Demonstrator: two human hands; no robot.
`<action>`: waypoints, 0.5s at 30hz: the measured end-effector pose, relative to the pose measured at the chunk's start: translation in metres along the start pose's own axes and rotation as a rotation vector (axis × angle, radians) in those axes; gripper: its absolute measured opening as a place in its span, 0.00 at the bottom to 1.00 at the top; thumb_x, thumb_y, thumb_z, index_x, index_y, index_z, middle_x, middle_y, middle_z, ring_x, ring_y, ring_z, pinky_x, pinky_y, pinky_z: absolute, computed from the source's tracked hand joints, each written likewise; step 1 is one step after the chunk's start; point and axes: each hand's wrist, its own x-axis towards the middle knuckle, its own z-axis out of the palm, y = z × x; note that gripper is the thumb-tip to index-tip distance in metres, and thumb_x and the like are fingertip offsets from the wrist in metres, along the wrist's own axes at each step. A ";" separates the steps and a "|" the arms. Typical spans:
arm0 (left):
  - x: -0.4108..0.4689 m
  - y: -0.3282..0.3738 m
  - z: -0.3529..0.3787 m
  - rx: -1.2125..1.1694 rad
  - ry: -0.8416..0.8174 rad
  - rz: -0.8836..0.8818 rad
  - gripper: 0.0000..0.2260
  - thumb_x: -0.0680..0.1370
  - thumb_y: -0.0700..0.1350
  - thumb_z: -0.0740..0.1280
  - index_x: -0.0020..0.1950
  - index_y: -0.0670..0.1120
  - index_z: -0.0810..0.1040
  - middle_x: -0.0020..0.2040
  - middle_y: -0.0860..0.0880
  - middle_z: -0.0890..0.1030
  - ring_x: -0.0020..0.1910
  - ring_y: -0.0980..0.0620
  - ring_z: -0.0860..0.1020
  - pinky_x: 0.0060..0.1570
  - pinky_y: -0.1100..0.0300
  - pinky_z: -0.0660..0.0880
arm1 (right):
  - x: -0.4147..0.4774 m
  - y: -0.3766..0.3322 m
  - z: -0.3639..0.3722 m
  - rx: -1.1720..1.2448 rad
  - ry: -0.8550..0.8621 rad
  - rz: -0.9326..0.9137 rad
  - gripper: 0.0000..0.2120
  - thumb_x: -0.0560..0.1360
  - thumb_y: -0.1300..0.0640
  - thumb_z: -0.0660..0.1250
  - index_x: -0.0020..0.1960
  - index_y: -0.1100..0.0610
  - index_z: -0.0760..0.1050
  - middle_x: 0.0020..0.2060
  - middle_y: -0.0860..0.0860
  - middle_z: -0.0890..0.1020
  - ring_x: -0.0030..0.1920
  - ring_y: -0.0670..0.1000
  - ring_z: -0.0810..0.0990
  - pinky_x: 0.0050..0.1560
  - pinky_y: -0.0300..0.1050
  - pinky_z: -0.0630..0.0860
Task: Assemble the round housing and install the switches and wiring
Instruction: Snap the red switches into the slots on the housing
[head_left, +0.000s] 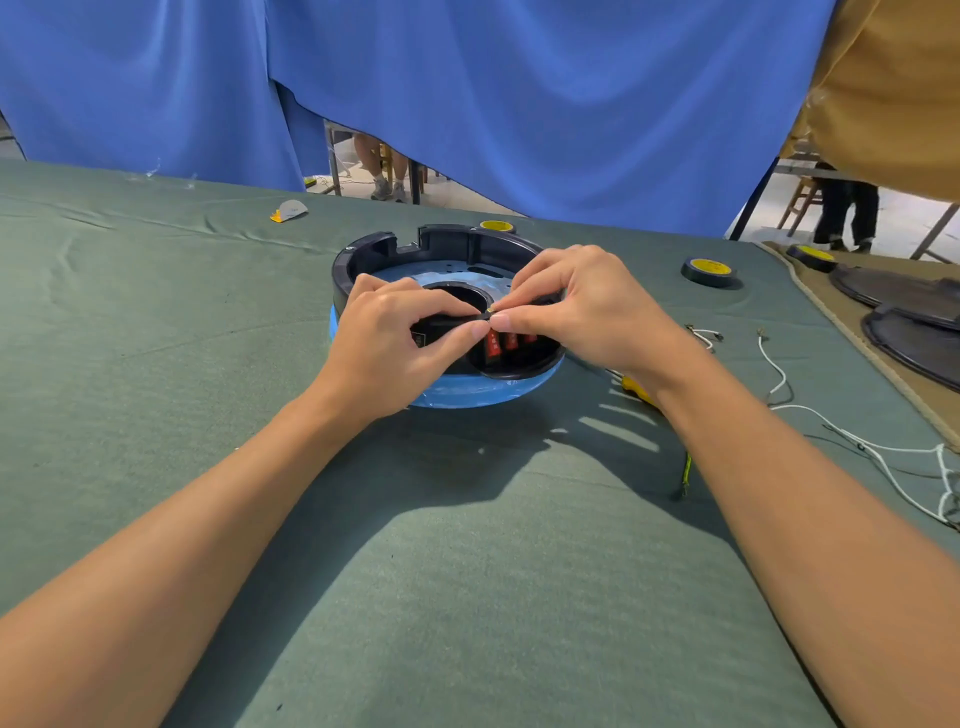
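Meeting over the round housing (447, 236) at frame centre: left hand (395, 338) and right hand (587, 306), fingers curled, thumbs and forefingers together pinching one small wire end (491, 310) above at least three red switches (492, 347) in its near side. Surface: green cloth (467, 571); blue curtain (519, 104) behind. Three yellow-cored tape rolls (709, 270) upper right; loose white wires (779, 374) at right.

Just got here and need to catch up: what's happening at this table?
A person is working on the round black housing on the green table. The left hand and right hand pinch a small metal-tipped part just above the red switches seated in its near wall. Loose white wires lie to the right.
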 end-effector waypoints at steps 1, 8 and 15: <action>0.001 -0.001 0.000 -0.015 -0.005 -0.007 0.10 0.75 0.53 0.69 0.49 0.50 0.86 0.37 0.68 0.74 0.37 0.59 0.73 0.51 0.56 0.62 | 0.000 -0.001 0.001 -0.013 0.009 -0.007 0.04 0.69 0.54 0.77 0.44 0.52 0.86 0.43 0.47 0.82 0.46 0.46 0.79 0.50 0.41 0.73; 0.003 0.001 -0.001 -0.073 -0.024 -0.048 0.09 0.75 0.52 0.68 0.49 0.51 0.86 0.37 0.69 0.75 0.37 0.64 0.74 0.51 0.59 0.61 | -0.002 -0.007 0.002 -0.027 0.040 0.007 0.03 0.69 0.54 0.77 0.43 0.51 0.86 0.42 0.48 0.82 0.47 0.47 0.79 0.51 0.45 0.76; 0.004 0.002 -0.002 -0.048 -0.032 -0.025 0.10 0.75 0.50 0.67 0.49 0.49 0.86 0.37 0.69 0.73 0.36 0.64 0.72 0.50 0.56 0.59 | -0.002 -0.010 0.007 -0.114 0.085 0.009 0.03 0.69 0.51 0.76 0.42 0.50 0.86 0.42 0.49 0.83 0.49 0.51 0.79 0.52 0.52 0.76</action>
